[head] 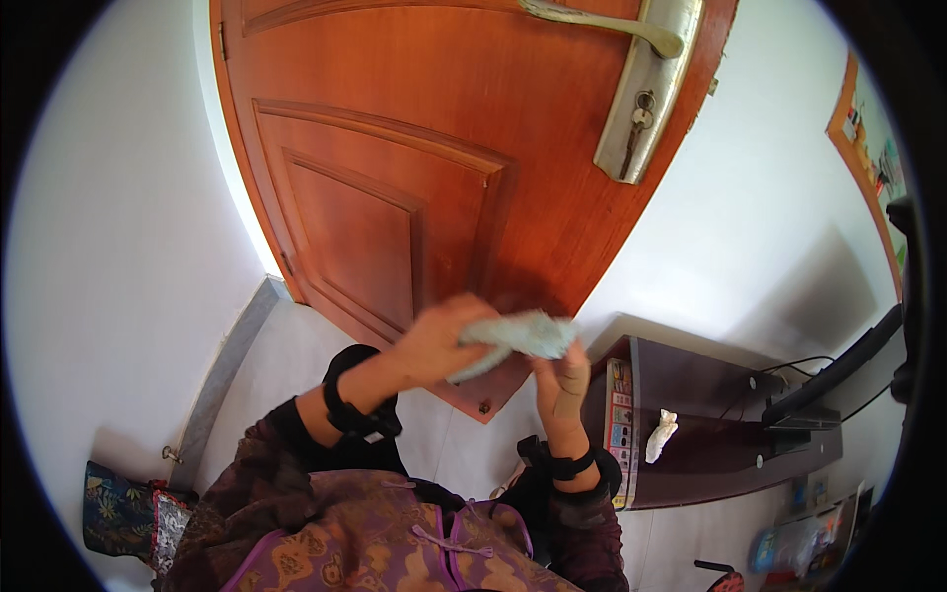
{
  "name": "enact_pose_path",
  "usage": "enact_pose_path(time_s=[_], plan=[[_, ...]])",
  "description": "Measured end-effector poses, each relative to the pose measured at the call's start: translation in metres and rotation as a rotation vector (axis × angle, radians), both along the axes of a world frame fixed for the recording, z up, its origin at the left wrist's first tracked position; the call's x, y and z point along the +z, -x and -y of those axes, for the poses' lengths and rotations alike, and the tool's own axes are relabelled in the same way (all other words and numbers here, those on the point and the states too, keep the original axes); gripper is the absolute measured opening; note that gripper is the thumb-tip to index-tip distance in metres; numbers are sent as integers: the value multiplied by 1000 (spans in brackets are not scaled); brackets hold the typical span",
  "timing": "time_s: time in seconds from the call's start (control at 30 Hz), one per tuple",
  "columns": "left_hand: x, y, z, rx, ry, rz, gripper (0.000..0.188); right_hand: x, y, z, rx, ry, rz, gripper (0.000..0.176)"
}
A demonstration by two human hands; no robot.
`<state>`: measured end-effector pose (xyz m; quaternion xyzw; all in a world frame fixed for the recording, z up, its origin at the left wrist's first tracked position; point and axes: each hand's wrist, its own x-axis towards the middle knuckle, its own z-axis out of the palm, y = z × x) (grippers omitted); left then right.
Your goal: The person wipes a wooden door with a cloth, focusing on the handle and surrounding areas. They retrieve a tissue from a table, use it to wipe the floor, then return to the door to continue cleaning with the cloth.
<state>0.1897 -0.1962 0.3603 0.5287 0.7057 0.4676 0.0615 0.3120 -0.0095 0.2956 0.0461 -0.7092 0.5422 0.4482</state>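
My left hand [436, 342] grips one end of a pale green cloth [529, 337], which is bunched up and blurred by motion. The fingers of my right hand [564, 381] pinch the cloth's other end; a tan strip lies across that hand near the thumb. Both hands are in front of the lower part of a reddish-brown wooden door [355, 222] with raised panels. Higher up, a worn metal lever handle [603, 26] is fixed to a long lock plate [618, 140], and a key [642, 118] on a ring hangs at its keyhole.
To the right stands a dark, glossy low cabinet [703, 459], bearing a crumpled white tissue [661, 436] and a black screen on a stand [806, 414]. A patterned fabric bag [118, 510] rests by the left wall. A metal doorstop [172, 454] sticks out from the grey skirting [222, 377].
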Motion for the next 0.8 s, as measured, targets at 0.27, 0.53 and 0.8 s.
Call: enact_pose_path(time_s=[0.27, 0.53, 0.8], plan=[[70, 173, 61, 901, -755, -247, 42, -2, 30, -39, -154, 177, 40, 59], [36, 130, -41, 930, -565, -777, 66, -41, 52, -37, -21, 207, 83, 49], [-13, 93, -83, 631, -423, -1041, 44, -47, 75, -55, -117, 305, 76, 48]])
